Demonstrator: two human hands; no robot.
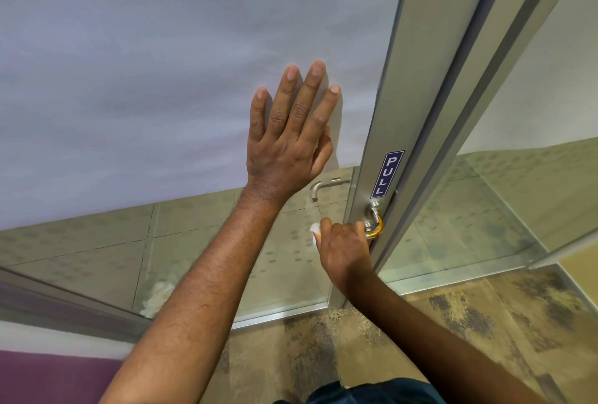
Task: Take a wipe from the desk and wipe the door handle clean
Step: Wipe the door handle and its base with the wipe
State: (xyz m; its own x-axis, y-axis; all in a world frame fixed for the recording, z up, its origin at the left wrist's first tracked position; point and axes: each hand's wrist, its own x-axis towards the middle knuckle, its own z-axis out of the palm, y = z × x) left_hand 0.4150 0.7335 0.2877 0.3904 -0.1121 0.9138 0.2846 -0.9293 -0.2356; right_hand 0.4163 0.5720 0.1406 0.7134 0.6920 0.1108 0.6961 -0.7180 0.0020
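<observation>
Head view: left hand (288,148) flat on frosted door panel (161,80), fingers spread (gripping nothing); right hand (344,248) clenched around white wipe (315,229) on door handle (375,222).

We see left hand (289,148) flat on frosted door panel (161,80), fingers (309,93) spread. Right hand (344,250) closed around white wipe (314,229), pressed on door handle (373,220) on metal door frame (388,131). Blue PULL sticker (387,173) just above handle. Patterned carpet (453,322) near, below.
</observation>
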